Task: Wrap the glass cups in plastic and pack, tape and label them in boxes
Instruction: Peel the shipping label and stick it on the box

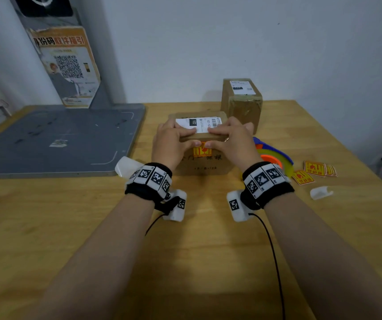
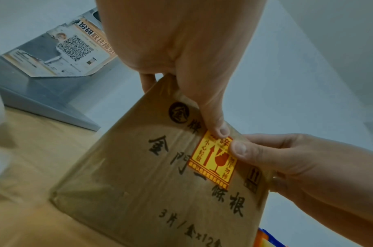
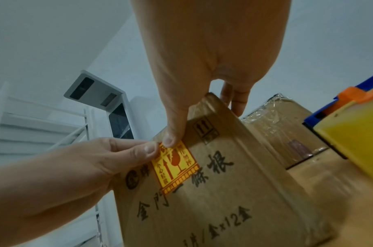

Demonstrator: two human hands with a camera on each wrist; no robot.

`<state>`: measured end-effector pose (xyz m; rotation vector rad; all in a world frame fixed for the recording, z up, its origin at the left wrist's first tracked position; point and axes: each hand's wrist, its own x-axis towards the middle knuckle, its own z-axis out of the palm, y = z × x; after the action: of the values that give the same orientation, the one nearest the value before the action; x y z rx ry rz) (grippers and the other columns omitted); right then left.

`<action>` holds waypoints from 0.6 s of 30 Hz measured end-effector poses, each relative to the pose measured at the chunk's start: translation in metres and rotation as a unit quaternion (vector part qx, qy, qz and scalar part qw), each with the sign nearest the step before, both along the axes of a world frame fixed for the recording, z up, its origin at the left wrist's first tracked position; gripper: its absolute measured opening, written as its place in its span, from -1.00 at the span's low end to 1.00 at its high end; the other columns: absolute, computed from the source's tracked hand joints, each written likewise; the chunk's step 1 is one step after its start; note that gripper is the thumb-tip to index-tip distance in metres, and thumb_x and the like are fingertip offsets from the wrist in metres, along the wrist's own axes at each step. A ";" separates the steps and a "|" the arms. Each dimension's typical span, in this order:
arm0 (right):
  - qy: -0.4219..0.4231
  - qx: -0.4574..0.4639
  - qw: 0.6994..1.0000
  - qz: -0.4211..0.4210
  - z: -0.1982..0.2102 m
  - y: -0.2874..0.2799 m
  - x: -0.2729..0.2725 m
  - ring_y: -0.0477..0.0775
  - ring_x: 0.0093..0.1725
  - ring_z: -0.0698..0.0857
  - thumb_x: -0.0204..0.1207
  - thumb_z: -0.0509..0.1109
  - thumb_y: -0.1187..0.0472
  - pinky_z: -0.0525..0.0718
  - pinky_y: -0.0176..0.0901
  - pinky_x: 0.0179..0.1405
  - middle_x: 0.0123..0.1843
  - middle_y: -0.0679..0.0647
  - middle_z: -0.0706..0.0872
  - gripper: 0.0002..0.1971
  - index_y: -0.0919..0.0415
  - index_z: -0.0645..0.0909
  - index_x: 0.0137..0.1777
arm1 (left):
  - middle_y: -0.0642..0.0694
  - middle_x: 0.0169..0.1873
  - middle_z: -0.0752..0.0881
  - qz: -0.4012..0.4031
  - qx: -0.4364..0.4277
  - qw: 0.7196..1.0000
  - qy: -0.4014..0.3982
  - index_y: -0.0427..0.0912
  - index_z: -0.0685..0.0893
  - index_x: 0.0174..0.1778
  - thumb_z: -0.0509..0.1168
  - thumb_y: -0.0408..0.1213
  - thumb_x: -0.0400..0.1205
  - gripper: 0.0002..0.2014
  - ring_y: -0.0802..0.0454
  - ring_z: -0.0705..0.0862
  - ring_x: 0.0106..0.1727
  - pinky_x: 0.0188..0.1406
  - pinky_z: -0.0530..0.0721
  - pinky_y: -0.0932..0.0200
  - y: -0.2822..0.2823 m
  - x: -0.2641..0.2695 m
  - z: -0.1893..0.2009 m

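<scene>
A brown cardboard box [image 1: 202,161] stands at the middle of the wooden table, with a white shipping label [image 1: 199,123] on its top. A yellow and red fragile sticker [image 1: 202,150] sits high on its near face [image 2: 213,163] [image 3: 175,168]. My left hand [image 1: 174,140] and right hand [image 1: 229,140] lie over the box's top front edge, fingers flat on the top. Both thumbs [image 2: 221,130] [image 3: 171,142] press on the sticker's upper edge, tips almost touching. No glass cups or plastic wrap are in sight.
A second taped and labelled box [image 1: 242,102] stands behind to the right. A blue, orange and yellow tape dispenser [image 1: 275,158] lies right of the near box, then loose fragile stickers [image 1: 314,169] and a white backing scrap [image 1: 321,192]. A grey scale platform [image 1: 58,139] fills the left.
</scene>
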<state>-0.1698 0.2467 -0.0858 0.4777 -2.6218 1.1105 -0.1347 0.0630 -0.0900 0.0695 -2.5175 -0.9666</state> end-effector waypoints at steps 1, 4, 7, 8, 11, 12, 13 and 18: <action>0.001 0.006 1.000 -0.001 0.001 0.000 0.002 0.04 0.24 0.28 0.44 0.67 -0.06 0.33 -0.14 0.32 0.16 -0.16 0.56 -0.49 -0.08 0.75 0.41 | 0.11 0.05 0.56 -0.004 0.004 1.000 -0.004 0.05 0.79 0.35 0.60 -0.05 0.50 -0.53 0.04 0.46 0.28 0.46 0.50 0.01 0.000 0.001 0.001; -0.009 0.019 1.000 0.004 0.005 0.001 0.006 0.06 0.32 0.32 0.47 0.66 0.01 0.33 -0.14 0.39 0.26 -0.14 0.60 -0.48 -0.08 0.72 0.45 | 0.14 0.08 0.56 -0.021 0.022 0.999 -0.020 0.04 0.78 0.37 0.57 -0.13 0.56 -0.57 0.04 0.47 0.33 0.52 0.48 -0.01 -0.005 0.005 0.005; -0.028 0.042 0.999 0.000 0.003 0.004 0.011 0.12 0.48 0.37 0.53 0.63 0.13 0.38 0.05 0.60 0.50 -0.12 0.59 -0.47 -0.12 0.67 0.50 | 0.08 0.21 0.64 -0.031 0.034 0.998 -0.042 0.02 0.77 0.38 0.53 -0.19 0.62 -0.62 0.03 0.54 0.36 0.54 0.52 -0.04 -0.008 0.013 0.011; -0.028 0.039 0.999 -0.020 0.002 0.005 0.013 0.15 0.53 0.38 0.54 0.62 0.15 0.37 0.07 0.63 0.56 -0.08 0.54 -0.47 -0.13 0.66 0.51 | 0.05 0.24 0.66 -0.028 0.028 0.998 -0.042 0.01 0.77 0.39 0.51 -0.20 0.64 -0.63 0.01 0.57 0.38 0.54 0.53 -0.03 -0.008 0.017 0.014; -0.027 -0.060 0.990 -0.123 0.007 0.012 0.020 0.10 0.36 0.52 0.62 0.53 0.06 0.52 -0.05 0.35 0.31 -0.03 0.61 -0.72 -0.06 0.68 0.31 | 0.00 0.30 0.76 -0.012 0.011 0.998 -0.059 -0.01 0.82 0.31 0.44 -0.18 0.71 -0.74 0.00 0.69 0.33 0.34 0.63 0.11 -0.007 0.025 0.025; -0.054 -0.110 0.986 -0.114 0.013 0.012 0.022 0.06 0.20 0.63 0.65 0.48 0.02 0.63 -0.04 0.19 0.13 -0.06 0.68 -0.83 0.00 0.69 0.18 | 0.00 0.24 0.80 -0.016 0.026 0.998 -0.057 0.00 0.85 0.25 0.42 -0.16 0.72 -0.79 0.03 0.75 0.22 0.18 0.67 0.16 -0.008 0.027 0.030; -0.098 -0.147 0.981 -0.078 0.019 0.010 0.024 0.06 0.01 0.72 0.68 0.44 -0.01 0.72 -0.01 -0.01 -0.06 -0.07 0.72 -0.84 0.06 0.70 0.07 | 0.01 0.20 0.82 -0.017 0.061 0.997 -0.053 0.02 0.86 0.21 0.40 -0.17 0.74 -0.82 0.05 0.80 0.10 0.04 0.72 0.17 -0.011 0.029 0.036; -0.245 -0.158 0.955 0.051 0.035 -0.020 0.030 0.14 -0.19 0.85 0.66 0.45 -0.16 0.87 0.07 -0.33 -0.08 0.10 0.81 -0.67 0.07 0.69 0.20 | -0.17 0.63 0.38 0.092 0.139 0.977 -0.133 0.00 0.38 0.69 0.48 -0.09 0.63 -0.30 -0.21 0.47 0.58 0.56 0.52 -0.13 -0.034 0.008 0.033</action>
<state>-0.1399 0.2271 -0.0504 0.2963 -2.7505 1.8498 -0.1265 0.0286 -0.0573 0.5389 -2.5323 -1.2958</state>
